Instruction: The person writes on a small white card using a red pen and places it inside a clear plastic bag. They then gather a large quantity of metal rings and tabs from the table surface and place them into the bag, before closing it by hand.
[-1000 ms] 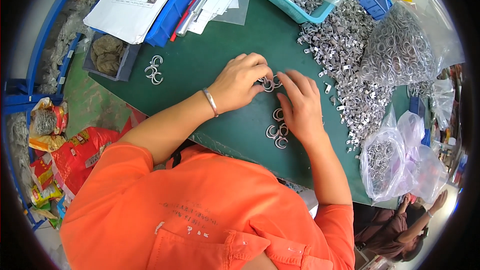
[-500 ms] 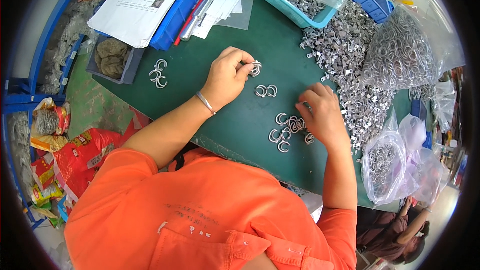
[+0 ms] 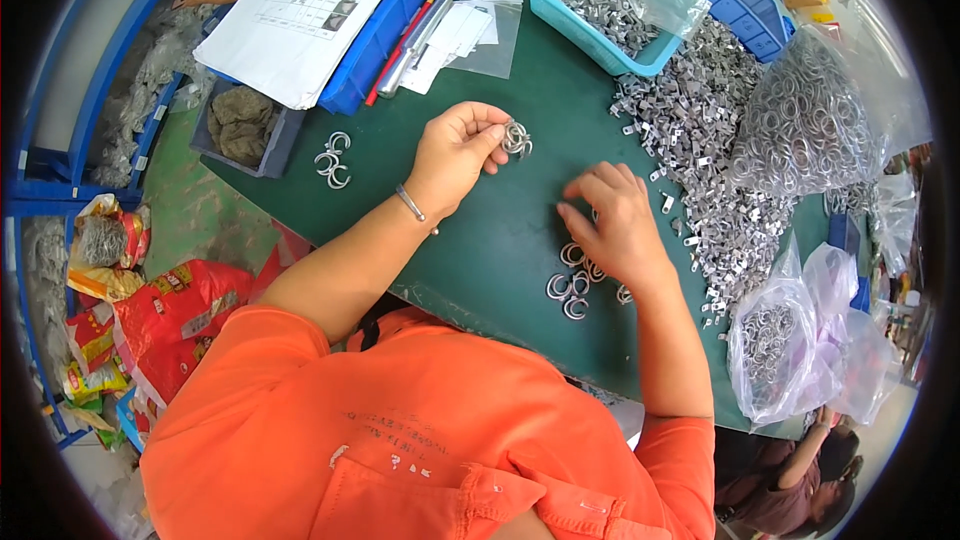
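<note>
My left hand (image 3: 462, 158) is closed in a pinch on a small cluster of open metal rings (image 3: 517, 139), held over the green table (image 3: 470, 260). To its right, my right hand (image 3: 615, 225) is bent with its fingers curled in. A bit of metal shows between thumb and fingers, but I cannot make out what it is. Below that hand lie several loose metal rings (image 3: 568, 287), partly hidden by it. Another small row of rings (image 3: 332, 161) lies on the table to the left, apart from both hands.
A heap of small metal clips (image 3: 700, 140) spreads along the right, beside a turquoise basket (image 3: 600, 50) of more clips. Bags of rings (image 3: 805, 110) stand at the right. Papers (image 3: 310, 20), a blue tray (image 3: 385, 30), a red pen (image 3: 400, 50) and a grey bin (image 3: 275, 145) sit at the left.
Two rings that lay between my hands are gone from the table, and the cluster in my left hand looks larger. My right hand has shifted left. The view has moved slightly.
</note>
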{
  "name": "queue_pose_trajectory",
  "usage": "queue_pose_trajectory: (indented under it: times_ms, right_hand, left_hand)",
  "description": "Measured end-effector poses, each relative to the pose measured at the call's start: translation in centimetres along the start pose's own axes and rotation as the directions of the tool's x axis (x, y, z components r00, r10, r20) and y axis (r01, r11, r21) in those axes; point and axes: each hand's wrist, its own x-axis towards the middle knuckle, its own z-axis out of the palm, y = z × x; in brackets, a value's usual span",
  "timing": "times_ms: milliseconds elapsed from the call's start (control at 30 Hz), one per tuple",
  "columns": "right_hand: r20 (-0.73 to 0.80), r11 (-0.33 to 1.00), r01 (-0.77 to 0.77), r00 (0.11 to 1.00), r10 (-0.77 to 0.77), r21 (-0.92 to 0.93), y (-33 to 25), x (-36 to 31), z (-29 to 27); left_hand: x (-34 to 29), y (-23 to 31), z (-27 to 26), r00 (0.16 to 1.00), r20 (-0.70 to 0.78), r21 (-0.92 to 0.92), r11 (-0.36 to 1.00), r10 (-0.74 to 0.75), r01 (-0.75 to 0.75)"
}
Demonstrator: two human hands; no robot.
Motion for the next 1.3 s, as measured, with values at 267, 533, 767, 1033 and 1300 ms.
queue_pose_trajectory:
  times_ms: [267,533,767,1033,1300]
  right_hand:
    - [-0.231,0.994,0.091,0.97,-0.076,0.055,-0.3,4.0,4.0]
    - [-0.263,0.993,0.052,0.965,-0.022,0.106,-0.5,4.4,4.4]
    - [-0.224,0.991,-0.025,0.973,0.054,0.128,1.6,3.6,3.2]
    - [-0.183,0.97,0.058,0.983,-0.014,0.237,2.3,3.5,1.7]
    - [-0.156,0.97,0.153,0.98,-0.125,0.187,1.8,5.7,1.5]
  left_hand:
    - [-0.2,0.2,0.6,0.997,0.044,0.086,0.995,-0.055,0.051]
    - [-0.4,0.6,1.0,1.0,0.011,-0.003,1.0,0.008,-0.008]
    - [0.0,-0.6,0.2,0.987,-0.153,0.148,0.988,0.058,-0.035]
    - [-0.3,-0.3,0.1,0.925,0.006,0.656,0.696,0.381,-0.291]
    - [-2.0,-1.0,0.2,0.904,-0.049,0.514,0.787,0.425,-0.342]
